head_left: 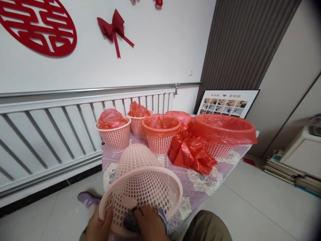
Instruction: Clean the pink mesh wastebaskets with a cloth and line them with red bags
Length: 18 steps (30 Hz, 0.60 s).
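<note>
A low table [227, 160] under a lilac floral cloth stands on pale floor tiles beside a white slatted radiator cover [50, 134], with red paper decorations on the white wall above. At its near edge a pale pink perforated plastic basket [140, 180] lies tipped on its side, open mouth toward the viewer, base pointing away toward four bag-lined baskets. The left hand [99, 226] grips the rim; the right hand [150, 222], fingers curled, presses a dark cloth [131, 219] inside.

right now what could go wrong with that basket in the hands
The pink basket lies tipped on its side at the near table edge, held only at the rim by the left hand while the right hand presses a dark cloth inside; it could slide off. Pushed forward, it may bump the red bag pile.
</note>
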Each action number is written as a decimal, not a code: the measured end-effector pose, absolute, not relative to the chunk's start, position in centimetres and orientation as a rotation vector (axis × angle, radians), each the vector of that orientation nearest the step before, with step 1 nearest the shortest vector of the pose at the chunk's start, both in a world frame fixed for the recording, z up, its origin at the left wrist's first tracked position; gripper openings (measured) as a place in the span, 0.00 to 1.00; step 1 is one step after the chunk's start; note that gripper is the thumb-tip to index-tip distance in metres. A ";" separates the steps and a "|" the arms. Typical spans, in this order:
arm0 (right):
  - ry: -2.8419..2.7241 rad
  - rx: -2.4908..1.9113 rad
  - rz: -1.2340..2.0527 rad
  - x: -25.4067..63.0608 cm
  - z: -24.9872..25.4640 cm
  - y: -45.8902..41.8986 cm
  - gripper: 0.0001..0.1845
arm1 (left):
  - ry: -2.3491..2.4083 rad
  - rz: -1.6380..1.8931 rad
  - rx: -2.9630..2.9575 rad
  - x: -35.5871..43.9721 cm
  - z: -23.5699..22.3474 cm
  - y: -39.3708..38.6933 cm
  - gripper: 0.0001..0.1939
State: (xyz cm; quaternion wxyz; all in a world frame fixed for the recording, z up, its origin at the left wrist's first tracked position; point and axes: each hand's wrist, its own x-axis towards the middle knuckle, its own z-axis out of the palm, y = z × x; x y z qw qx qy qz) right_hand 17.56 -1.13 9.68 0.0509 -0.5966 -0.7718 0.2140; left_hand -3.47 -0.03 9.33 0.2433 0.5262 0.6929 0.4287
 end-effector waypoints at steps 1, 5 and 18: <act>-2.354 -1.836 0.648 17.4 9.8 -1.2 0.20 | 1.867 1.173 1.414 -3.6 10.1 0.1 0.27; -2.395 -1.869 0.629 16.8 10.0 -1.1 0.21 | 1.808 1.340 1.428 -3.7 14.0 1.0 0.35; -1.926 -1.543 0.623 19.7 11.7 4.3 0.34 | 1.697 1.188 1.396 -1.3 12.1 0.5 0.27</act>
